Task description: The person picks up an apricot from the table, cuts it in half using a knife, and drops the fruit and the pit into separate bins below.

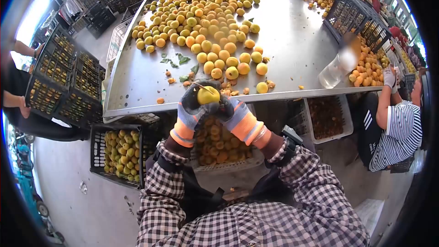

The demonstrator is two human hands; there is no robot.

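Note:
A yellow-green persimmon (pixel 208 95) is held between my two gloved hands at the near edge of the metal table (pixel 283 92). My left hand (pixel 191 106) is closed around its left side, with a thin twig-like piece showing over the top. Against the fruit's right side press the curled fingers of my right hand (pixel 232 112); their tips are partly hidden. Just beyond my hands lies a large spread of loose persimmons (pixel 206 32), with leaves (pixel 183 59) and brown calyx scraps nearby. Below my hands, a crate of persimmons (pixel 222 144) is partly covered by my forearms.
A black crate of greener persimmons (pixel 121 155) stands at lower left. A white crate of brown scraps (pixel 327 116) sits under the table. A clear container (pixel 331 71) stands at the right edge. People work on both sides; one at left grips stacked crates (pixel 66 75).

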